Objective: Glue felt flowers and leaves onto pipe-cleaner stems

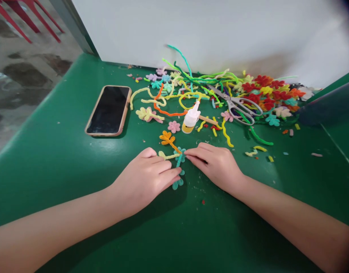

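Note:
A pipe-cleaner flower piece (179, 154) lies between my hands on the green tabletop. Orange, pale yellow and teal stems meet at a teal flower in its middle. An orange flower (166, 138) tips the upper stem, and another teal flower (177, 184) shows below, partly under my fingers. My left hand (153, 172) is closed around the pale yellow and lower teal parts, covering some of them. From the other side, the thumb and fingertips of my right hand (212, 163) pinch the right edge of the middle teal flower.
Beyond my hands stand a small white glue bottle (190, 119) and grey-handled scissors (237, 105). A phone (109, 110) lies at left. Loose pipe cleaners (202, 79), a heap of coloured flowers (266, 91) and cut scraps spread along the white wall (191, 30). A pink flower (173, 127) lies nearby.

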The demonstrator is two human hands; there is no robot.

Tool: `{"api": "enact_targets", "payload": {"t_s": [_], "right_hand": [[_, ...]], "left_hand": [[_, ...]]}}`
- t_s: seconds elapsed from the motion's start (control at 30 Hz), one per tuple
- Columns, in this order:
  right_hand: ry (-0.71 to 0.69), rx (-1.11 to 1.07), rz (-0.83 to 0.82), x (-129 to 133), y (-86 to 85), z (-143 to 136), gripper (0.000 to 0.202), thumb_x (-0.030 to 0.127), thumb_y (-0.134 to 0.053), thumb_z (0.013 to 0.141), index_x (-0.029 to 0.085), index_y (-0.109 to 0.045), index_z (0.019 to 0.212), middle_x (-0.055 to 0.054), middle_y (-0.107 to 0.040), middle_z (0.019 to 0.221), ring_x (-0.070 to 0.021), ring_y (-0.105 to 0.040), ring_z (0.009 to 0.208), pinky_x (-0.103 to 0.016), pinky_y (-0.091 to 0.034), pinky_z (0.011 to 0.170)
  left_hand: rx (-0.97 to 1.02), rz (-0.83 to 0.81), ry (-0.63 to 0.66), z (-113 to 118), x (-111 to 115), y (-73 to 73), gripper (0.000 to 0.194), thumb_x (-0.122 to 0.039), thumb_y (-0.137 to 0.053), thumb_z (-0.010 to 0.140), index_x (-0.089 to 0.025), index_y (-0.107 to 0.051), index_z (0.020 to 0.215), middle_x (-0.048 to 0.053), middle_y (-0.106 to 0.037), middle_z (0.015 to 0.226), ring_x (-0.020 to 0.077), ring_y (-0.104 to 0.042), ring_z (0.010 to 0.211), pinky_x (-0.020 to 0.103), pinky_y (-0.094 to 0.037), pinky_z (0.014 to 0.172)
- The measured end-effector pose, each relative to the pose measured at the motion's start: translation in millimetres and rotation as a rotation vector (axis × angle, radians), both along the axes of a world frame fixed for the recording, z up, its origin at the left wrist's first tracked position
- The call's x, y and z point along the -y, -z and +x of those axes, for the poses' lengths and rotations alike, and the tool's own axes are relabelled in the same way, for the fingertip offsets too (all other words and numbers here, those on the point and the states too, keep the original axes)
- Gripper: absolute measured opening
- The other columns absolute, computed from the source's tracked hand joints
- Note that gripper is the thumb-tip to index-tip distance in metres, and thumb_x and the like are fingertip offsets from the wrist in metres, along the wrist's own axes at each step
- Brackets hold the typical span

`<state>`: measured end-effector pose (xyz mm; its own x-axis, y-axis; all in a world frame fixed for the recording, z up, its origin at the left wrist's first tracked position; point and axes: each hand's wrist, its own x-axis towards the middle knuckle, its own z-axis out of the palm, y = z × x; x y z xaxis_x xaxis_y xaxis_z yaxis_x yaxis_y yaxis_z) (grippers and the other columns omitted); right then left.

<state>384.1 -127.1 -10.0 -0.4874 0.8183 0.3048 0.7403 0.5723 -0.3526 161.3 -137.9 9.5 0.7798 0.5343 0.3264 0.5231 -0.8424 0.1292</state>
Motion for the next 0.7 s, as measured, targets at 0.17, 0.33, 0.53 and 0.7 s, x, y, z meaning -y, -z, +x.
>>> {"api": "enact_targets", "payload": {"t_s": [0.17,0.33,0.53,0.7], "right_hand": [[0.000,0.008,-0.007,-0.4,0.0,0.1,0.020,0.029,-0.052,0.094,0.023,-0.071,0.095,0.001,-0.067,0.078,-0.0106,-0.064,0.068,-0.021,-0.044,0.061],[-0.003,0.014,-0.019,-0.4,-0.4,0.2,0.022,0.030,-0.050,0.094,0.022,-0.071,0.095,0.000,-0.067,0.078,-0.0116,-0.065,0.069,-0.022,-0.044,0.060],[0.005,-0.022,-0.055,-0.3,-1.2,-0.1,0.019,0.028,-0.052,0.093,0.021,-0.069,0.098,0.000,-0.069,0.081,-0.0112,-0.064,0.069,-0.022,-0.043,0.060],[0.025,-0.029,-0.080,-0.3,-1.7,-0.2,0.014,0.028,-0.056,0.091,0.020,-0.067,0.096,0.001,-0.065,0.074,-0.0093,-0.058,0.061,-0.022,-0.040,0.056]], "left_hand": [[0.030,-0.013,0.006,-1.3,-0.3,2.8,0.022,-0.021,-0.047,0.097,-0.017,-0.069,0.093,-0.002,-0.062,0.063,0.0122,-0.056,0.058,0.031,-0.031,0.061],[0.050,-0.078,-0.010,-2.1,-1.0,3.1,0.021,-0.021,-0.048,0.096,-0.016,-0.068,0.096,-0.001,-0.065,0.066,0.0133,-0.059,0.060,0.032,-0.031,0.063],[0.044,-0.135,-0.067,-3.5,-2.3,2.7,0.021,-0.028,-0.055,0.093,-0.016,-0.064,0.109,-0.002,-0.069,0.074,0.0132,-0.061,0.063,0.030,-0.031,0.064],[0.021,-0.072,-0.071,-3.7,-1.0,3.5,0.022,-0.028,-0.052,0.095,-0.016,-0.066,0.107,-0.002,-0.067,0.068,0.0140,-0.061,0.060,0.031,-0.031,0.063]]}}
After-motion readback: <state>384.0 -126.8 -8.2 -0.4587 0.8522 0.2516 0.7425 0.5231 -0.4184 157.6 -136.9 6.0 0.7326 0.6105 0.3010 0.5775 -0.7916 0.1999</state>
